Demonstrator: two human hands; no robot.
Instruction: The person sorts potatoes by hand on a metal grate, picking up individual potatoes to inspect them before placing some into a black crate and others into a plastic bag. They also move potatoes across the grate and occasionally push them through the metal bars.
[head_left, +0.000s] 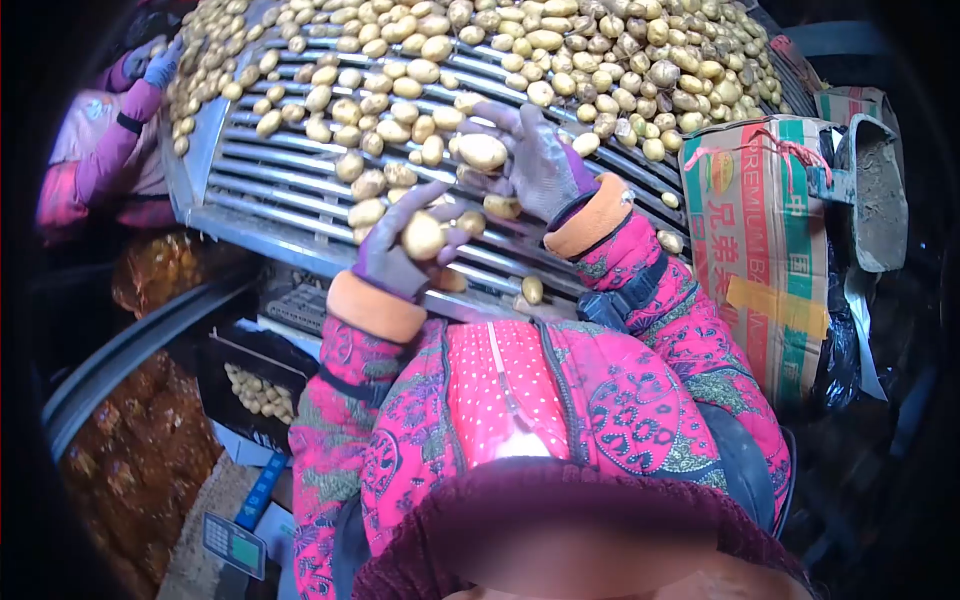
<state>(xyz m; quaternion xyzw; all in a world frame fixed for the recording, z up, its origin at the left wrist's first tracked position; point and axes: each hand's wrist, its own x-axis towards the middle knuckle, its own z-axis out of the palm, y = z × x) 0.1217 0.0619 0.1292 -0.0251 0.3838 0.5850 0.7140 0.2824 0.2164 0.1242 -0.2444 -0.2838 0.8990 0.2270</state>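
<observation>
My left hand point(390, 262), in a grey-purple glove, curls its fingers round a pale round potato point(423, 237) above the metal rollers. Up and to the right, my gloved right hand point(545, 165) grips a larger oval potato point(483, 152) between thumb and fingers. Several loose potatoes point(368, 184) lie on the bars beside my left hand. One small potato point(532, 290) rests near the front edge of the roller table point(270, 185). The undersides of both held potatoes are hidden.
A dense heap of potatoes point(640, 70) covers the far side. At right stands a printed cardboard box point(755, 260) beside a metal scoop-like part point(880, 200). Another person's gloved hand point(162, 65) is at far left. Lower left are a potato-filled crate point(258, 392) and a scale display point(234, 545).
</observation>
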